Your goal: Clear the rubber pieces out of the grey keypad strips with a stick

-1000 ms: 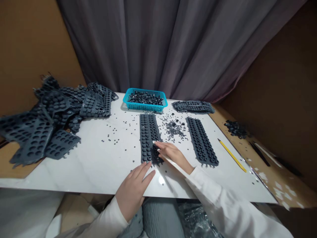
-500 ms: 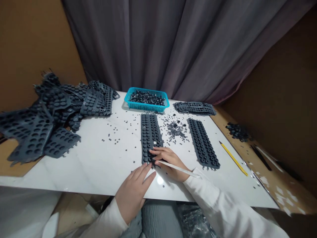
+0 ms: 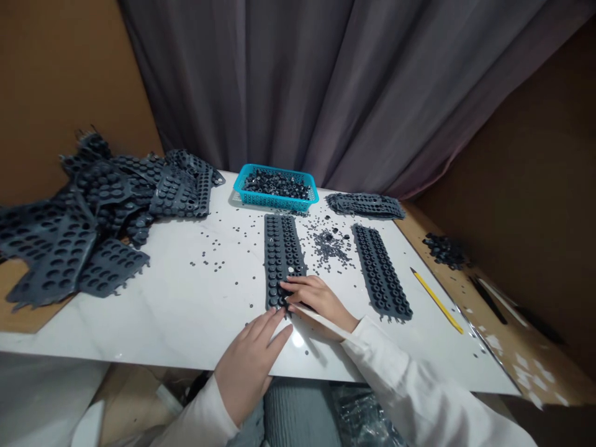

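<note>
In the middle of the table lies a dark grey rubber sheet (image 3: pixel 274 254) with rows of round raised cups, its near end under my hands. My right hand (image 3: pixel 321 304) is closed around a slim white stick-like tool (image 3: pixel 321 320). The tool's tip is by the sheet's near end, partly hidden by the fingers. My left hand (image 3: pixel 251 354) has its fingers stretched out and thumb apart, fingertips touching the sheet's near edge. A small white round spot (image 3: pixel 291 270) shows on the sheet just beyond my right hand.
Behind stands a blue basket (image 3: pixel 242 197) of small dark parts. Grey rubber sheets (image 3: pixel 112 205) are heaped left. At right are another sheet (image 3: pixel 382 273), a folded stack (image 3: pixel 365 203), a yellow knife-like tool (image 3: pixel 437 301) and a dark pile (image 3: pixel 444 249). Tiny grey discs (image 3: pixel 330 248) are scattered about.
The rear end of the white tool has swung down towards me while its tip stays by the sheet's near end. Both hands keep nearly the same place.
</note>
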A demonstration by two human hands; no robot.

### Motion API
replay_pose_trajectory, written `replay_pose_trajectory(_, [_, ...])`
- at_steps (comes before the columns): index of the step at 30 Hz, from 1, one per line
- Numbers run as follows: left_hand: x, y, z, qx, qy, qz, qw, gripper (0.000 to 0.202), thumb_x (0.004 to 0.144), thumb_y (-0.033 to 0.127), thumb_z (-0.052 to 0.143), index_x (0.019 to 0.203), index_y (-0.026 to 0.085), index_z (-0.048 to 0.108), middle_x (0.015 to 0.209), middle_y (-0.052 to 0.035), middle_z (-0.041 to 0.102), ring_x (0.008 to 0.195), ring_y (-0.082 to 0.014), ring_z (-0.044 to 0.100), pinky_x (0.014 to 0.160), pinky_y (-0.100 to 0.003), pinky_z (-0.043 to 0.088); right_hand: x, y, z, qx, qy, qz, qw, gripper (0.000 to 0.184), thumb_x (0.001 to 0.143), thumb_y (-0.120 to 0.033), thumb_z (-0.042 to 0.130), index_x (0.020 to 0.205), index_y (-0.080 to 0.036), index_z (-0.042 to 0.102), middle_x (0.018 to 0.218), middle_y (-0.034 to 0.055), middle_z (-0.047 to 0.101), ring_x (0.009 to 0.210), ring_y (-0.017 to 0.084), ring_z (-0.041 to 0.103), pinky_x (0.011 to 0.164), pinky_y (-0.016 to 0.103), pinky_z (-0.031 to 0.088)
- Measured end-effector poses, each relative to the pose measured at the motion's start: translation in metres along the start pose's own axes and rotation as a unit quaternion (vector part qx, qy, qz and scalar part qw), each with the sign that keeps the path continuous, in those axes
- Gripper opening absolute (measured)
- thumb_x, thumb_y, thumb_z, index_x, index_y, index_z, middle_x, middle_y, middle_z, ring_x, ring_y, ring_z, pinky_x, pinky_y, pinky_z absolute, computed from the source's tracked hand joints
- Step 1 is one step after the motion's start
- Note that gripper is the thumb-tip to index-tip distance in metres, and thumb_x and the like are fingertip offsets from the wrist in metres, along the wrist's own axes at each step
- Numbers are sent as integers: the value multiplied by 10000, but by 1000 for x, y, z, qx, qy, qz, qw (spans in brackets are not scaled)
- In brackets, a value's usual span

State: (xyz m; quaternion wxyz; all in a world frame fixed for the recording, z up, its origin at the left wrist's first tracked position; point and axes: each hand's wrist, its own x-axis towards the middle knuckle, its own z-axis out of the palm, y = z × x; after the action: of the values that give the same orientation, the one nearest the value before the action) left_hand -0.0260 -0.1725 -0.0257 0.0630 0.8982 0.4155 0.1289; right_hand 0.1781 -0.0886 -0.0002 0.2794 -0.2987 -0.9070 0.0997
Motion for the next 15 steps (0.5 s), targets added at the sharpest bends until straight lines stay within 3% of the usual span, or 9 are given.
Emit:
replay_pose_trajectory(5, [0,0,1,-5,-10,-4,1000,748,598,-6,500,1307,217,406,1416,-90,400,1301,-284,355,1018,-447,379,5,2,1,-122,-29,-99,987,120,920,-199,477,883,-185,591,1180,85,649,1096,225,585,835,389,492])
replay_pose_trajectory(8, [0,0,0,-6,-13,-7,1000,756,592,-10,495,1307,217,404,1400,-94,421,1296,-290,363,1014,-456,383,6,3,1,-151,-46,-117,981,126,918,-163,465,902,-159,590,1210,123,624,1080,249,583,851,415,495])
replay_pose_trajectory(13, [-1,0,-1,-5,-17,-4,1000,828,543,-32,475,1324,220,371,1454,-80,345,1310,-291,340,1008,-466,391,10,6,-4,-69,53,44,995,123,916,-175,455,936,-182,576,1156,128,646,1060,234,597,868,419,513])
replay_pose_trajectory(15, [-1,0,-1,-5,-17,-5,1000,842,530,-35,473,1325,220,365,1462,-79,331,1311,-297,337,1001,-477,397,11,4,-6,-11,65,86,994,95,908,-201,476,938,-201,567,1150,109,651,1089,215,587,882,395,518])
